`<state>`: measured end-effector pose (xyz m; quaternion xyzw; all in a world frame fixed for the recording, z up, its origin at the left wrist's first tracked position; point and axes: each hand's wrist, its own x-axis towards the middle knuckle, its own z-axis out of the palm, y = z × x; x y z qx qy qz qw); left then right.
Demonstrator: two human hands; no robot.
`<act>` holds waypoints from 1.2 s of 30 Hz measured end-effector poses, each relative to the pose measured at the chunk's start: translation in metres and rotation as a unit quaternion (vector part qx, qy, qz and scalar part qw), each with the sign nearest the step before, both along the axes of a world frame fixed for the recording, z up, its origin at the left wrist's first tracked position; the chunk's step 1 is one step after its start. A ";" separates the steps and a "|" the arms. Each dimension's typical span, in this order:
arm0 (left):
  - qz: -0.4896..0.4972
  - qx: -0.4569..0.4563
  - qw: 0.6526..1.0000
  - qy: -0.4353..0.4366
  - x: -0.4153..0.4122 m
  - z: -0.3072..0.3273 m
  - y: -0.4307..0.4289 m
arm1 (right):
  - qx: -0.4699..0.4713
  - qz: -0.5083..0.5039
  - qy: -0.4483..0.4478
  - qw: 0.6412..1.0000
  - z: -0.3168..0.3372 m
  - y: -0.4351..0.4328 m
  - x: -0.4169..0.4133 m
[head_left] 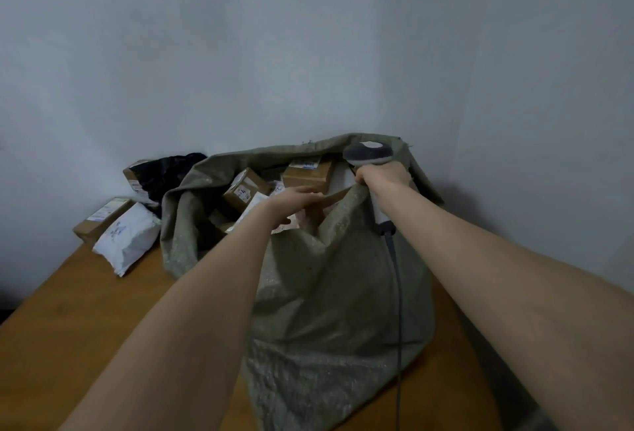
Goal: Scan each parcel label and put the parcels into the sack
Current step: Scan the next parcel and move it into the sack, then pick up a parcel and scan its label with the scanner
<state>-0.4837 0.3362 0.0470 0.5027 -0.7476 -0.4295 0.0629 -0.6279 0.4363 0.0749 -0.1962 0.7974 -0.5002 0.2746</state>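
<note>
A grey-green woven sack (329,293) stands on the wooden table (85,321), its mouth open toward me. Several labelled cardboard parcels (245,190) lie inside. My left hand (295,199) reaches into the mouth and holds a flat brown parcel (334,196) over a pinkish bubble-wrap packet; its thumb is hidden. My right hand (384,175) grips the handle of a grey-and-white barcode scanner (368,153) and also pinches the near rim of the sack, holding it up. The scanner's head points left over the opening.
Left of the sack lie a white poly mailer (127,238), a brown box (103,216) and a black plastic bag (168,171) over another box. The scanner cable (398,293) hangs down the sack's front. A pale wall stands close behind; the table edge runs along the left.
</note>
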 end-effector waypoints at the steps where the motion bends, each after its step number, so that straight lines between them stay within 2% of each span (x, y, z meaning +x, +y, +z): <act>1: 0.038 -0.007 0.999 0.030 0.007 0.002 -0.005 | 0.031 -0.002 0.059 0.998 0.003 -0.001 0.003; 3: 0.102 -0.030 0.992 0.071 0.023 0.007 -0.011 | 0.044 0.004 0.155 0.987 0.014 0.000 0.012; 5: 0.145 -0.077 0.982 0.089 0.041 0.011 -0.017 | 0.005 0.036 0.197 0.980 0.029 0.000 0.023; 7: 0.195 -0.126 0.967 0.103 0.061 0.016 -0.019 | -0.065 0.092 0.138 0.984 0.043 -0.006 0.041; 9: 0.240 -0.161 0.950 0.116 0.085 0.020 -0.022 | -0.101 0.157 0.015 0.982 0.051 -0.016 0.064; 11: 0.282 -0.185 0.933 0.126 0.115 0.024 -0.019 | -0.095 0.216 -0.073 0.969 0.053 -0.021 0.094; 14: 0.354 -0.205 0.906 0.107 0.170 0.016 -0.010 | -0.059 0.269 -0.137 0.951 0.039 -0.027 0.142; 17: 0.417 -0.172 0.890 0.066 0.226 -0.007 0.003 | -0.021 0.317 -0.243 0.916 0.017 -0.036 0.194; 19: 0.455 -0.135 0.878 0.061 0.258 -0.026 0.013 | 0.006 0.348 -0.269 0.898 0.002 -0.040 0.230; 28: 0.520 0.017 0.852 0.056 0.367 -0.104 0.046 | 0.094 0.392 -0.200 0.893 -0.090 -0.038 0.357; 36: 0.524 0.126 0.842 0.023 0.457 -0.166 0.069 | 0.160 0.371 -0.205 0.892 -0.171 -0.036 0.432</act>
